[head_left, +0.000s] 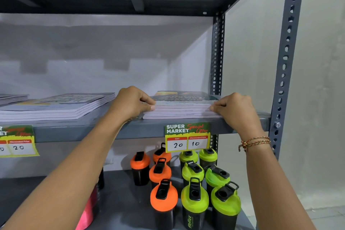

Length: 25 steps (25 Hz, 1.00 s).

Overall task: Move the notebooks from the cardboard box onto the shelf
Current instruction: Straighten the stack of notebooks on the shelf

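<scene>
A stack of several notebooks point(182, 107) with a dark printed cover lies flat on the grey metal shelf point(115, 131), near its right end. My left hand point(131, 103) grips the stack's left edge with thumb under and fingers on top. My right hand point(236, 109) holds the stack's right edge the same way. A second stack of notebooks point(57, 107) lies to the left on the same shelf. The cardboard box is out of view.
A price tag reading 20 and 10 point(187, 137) hangs under the held stack; another tag point(17, 141) hangs at the left. The lower shelf carries orange-lidded bottles point(162, 172) and green-lidded bottles point(209, 183). A perforated upright post point(285, 65) stands at the right.
</scene>
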Each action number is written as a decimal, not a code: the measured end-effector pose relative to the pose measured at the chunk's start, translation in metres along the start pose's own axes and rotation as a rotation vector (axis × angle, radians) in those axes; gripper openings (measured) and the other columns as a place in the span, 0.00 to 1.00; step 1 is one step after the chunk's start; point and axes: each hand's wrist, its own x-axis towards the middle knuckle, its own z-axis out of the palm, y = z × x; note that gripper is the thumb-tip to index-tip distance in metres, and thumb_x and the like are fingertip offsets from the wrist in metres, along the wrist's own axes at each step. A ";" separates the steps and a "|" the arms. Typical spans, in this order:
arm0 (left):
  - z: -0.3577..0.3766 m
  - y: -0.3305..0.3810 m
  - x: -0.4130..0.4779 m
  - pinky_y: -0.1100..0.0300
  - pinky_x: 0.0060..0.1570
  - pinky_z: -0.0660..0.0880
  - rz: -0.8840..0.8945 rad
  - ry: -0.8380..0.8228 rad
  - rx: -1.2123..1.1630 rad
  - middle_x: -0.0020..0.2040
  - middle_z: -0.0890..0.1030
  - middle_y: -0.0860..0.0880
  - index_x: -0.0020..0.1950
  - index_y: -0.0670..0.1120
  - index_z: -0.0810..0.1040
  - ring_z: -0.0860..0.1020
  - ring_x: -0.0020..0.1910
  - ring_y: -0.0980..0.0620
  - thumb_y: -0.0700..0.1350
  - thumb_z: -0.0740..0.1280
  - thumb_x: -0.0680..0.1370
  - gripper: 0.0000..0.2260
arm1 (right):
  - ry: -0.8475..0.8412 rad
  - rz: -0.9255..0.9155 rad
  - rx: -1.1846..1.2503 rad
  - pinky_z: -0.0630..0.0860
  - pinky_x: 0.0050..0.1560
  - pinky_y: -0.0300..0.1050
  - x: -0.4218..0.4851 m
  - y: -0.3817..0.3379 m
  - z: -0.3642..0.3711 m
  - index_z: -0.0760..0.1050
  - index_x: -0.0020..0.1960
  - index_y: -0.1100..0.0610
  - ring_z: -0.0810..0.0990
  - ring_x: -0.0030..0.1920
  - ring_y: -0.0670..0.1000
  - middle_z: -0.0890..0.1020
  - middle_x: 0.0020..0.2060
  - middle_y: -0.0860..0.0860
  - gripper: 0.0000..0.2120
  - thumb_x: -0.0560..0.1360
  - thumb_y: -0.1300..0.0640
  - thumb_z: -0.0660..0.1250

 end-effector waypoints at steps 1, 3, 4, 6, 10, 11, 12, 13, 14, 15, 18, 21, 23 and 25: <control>0.001 0.001 -0.001 0.67 0.49 0.67 0.003 0.006 0.020 0.56 0.84 0.44 0.54 0.43 0.84 0.79 0.53 0.51 0.42 0.74 0.71 0.12 | 0.004 -0.002 -0.007 0.78 0.56 0.52 0.000 0.000 0.000 0.83 0.47 0.62 0.80 0.52 0.61 0.85 0.48 0.61 0.11 0.72 0.55 0.71; 0.002 0.002 -0.002 0.67 0.50 0.67 0.007 0.023 0.042 0.55 0.84 0.43 0.54 0.42 0.83 0.80 0.55 0.50 0.42 0.73 0.72 0.12 | 0.015 -0.002 -0.016 0.79 0.53 0.54 -0.001 -0.001 -0.001 0.83 0.44 0.66 0.80 0.50 0.62 0.85 0.46 0.63 0.12 0.72 0.55 0.71; 0.002 0.002 -0.003 0.67 0.50 0.67 0.006 0.030 0.037 0.55 0.84 0.43 0.54 0.42 0.84 0.80 0.55 0.50 0.41 0.74 0.71 0.12 | 0.022 0.001 -0.016 0.79 0.52 0.55 -0.003 -0.001 -0.001 0.82 0.43 0.66 0.80 0.49 0.62 0.85 0.45 0.63 0.12 0.72 0.55 0.71; 0.001 0.002 -0.005 0.66 0.49 0.67 0.007 0.035 0.017 0.54 0.85 0.44 0.53 0.42 0.84 0.80 0.53 0.51 0.41 0.74 0.71 0.12 | 0.044 -0.004 -0.010 0.79 0.51 0.55 -0.008 0.000 -0.002 0.82 0.43 0.66 0.80 0.49 0.63 0.85 0.45 0.64 0.13 0.72 0.55 0.71; 0.000 -0.002 -0.010 0.65 0.48 0.68 0.015 0.065 -0.029 0.52 0.86 0.46 0.51 0.43 0.85 0.77 0.47 0.57 0.41 0.75 0.70 0.10 | 0.106 -0.030 0.025 0.78 0.51 0.56 -0.019 0.003 -0.004 0.81 0.42 0.67 0.79 0.51 0.65 0.84 0.43 0.66 0.14 0.72 0.54 0.70; 0.000 -0.002 -0.010 0.65 0.48 0.68 0.016 0.072 -0.035 0.51 0.86 0.46 0.51 0.43 0.85 0.77 0.46 0.57 0.41 0.75 0.70 0.10 | 0.108 -0.027 0.042 0.78 0.51 0.56 -0.020 0.003 -0.005 0.81 0.42 0.67 0.79 0.51 0.65 0.85 0.43 0.65 0.14 0.72 0.54 0.71; 0.001 -0.003 -0.009 0.65 0.48 0.68 0.015 0.077 -0.032 0.51 0.86 0.45 0.51 0.43 0.85 0.77 0.46 0.56 0.42 0.74 0.70 0.10 | 0.106 -0.022 0.053 0.78 0.51 0.56 -0.020 0.003 -0.004 0.82 0.42 0.65 0.80 0.50 0.64 0.85 0.43 0.64 0.13 0.72 0.54 0.71; 0.001 -0.004 -0.008 0.65 0.48 0.68 0.015 0.077 -0.020 0.50 0.86 0.45 0.51 0.44 0.85 0.78 0.47 0.56 0.42 0.74 0.71 0.10 | 0.105 -0.021 0.052 0.78 0.51 0.55 -0.019 0.002 -0.003 0.83 0.41 0.64 0.80 0.49 0.63 0.86 0.42 0.62 0.13 0.72 0.53 0.71; 0.002 -0.004 -0.007 0.65 0.48 0.68 0.015 0.077 -0.010 0.51 0.86 0.45 0.51 0.44 0.85 0.78 0.48 0.55 0.42 0.74 0.71 0.10 | 0.106 -0.025 0.041 0.78 0.50 0.55 -0.019 0.001 -0.001 0.83 0.41 0.63 0.81 0.48 0.62 0.86 0.41 0.61 0.13 0.72 0.52 0.71; 0.003 -0.005 -0.007 0.64 0.48 0.68 0.014 0.077 -0.007 0.51 0.86 0.45 0.52 0.44 0.85 0.79 0.50 0.54 0.42 0.74 0.71 0.10 | 0.108 -0.030 0.028 0.79 0.50 0.55 -0.019 0.000 0.000 0.82 0.41 0.64 0.81 0.48 0.62 0.86 0.41 0.61 0.14 0.72 0.51 0.71; 0.004 -0.006 -0.010 0.65 0.50 0.68 0.012 0.085 -0.009 0.53 0.85 0.45 0.53 0.42 0.84 0.80 0.53 0.52 0.42 0.74 0.71 0.11 | 0.123 -0.041 0.000 0.79 0.49 0.55 -0.019 0.000 0.002 0.82 0.41 0.65 0.82 0.46 0.63 0.86 0.41 0.63 0.16 0.71 0.50 0.71; 0.004 -0.006 -0.012 0.65 0.51 0.68 0.011 0.101 -0.024 0.53 0.85 0.44 0.53 0.42 0.84 0.80 0.54 0.51 0.41 0.74 0.71 0.11 | 0.127 -0.047 -0.012 0.79 0.48 0.54 -0.019 0.000 0.000 0.82 0.41 0.64 0.82 0.46 0.62 0.86 0.41 0.62 0.15 0.71 0.50 0.71; 0.005 -0.005 -0.014 0.66 0.51 0.68 0.012 0.114 -0.030 0.52 0.86 0.44 0.52 0.42 0.84 0.80 0.54 0.50 0.41 0.74 0.71 0.10 | 0.123 -0.044 0.016 0.78 0.50 0.54 -0.020 0.001 -0.003 0.83 0.42 0.64 0.82 0.47 0.62 0.86 0.42 0.61 0.14 0.72 0.52 0.71; 0.005 -0.003 -0.016 0.66 0.51 0.69 0.017 0.129 -0.032 0.51 0.86 0.44 0.52 0.42 0.84 0.81 0.53 0.50 0.41 0.74 0.71 0.10 | 0.125 -0.040 0.035 0.78 0.52 0.54 -0.021 0.000 -0.005 0.83 0.42 0.64 0.82 0.48 0.62 0.86 0.42 0.62 0.13 0.72 0.52 0.71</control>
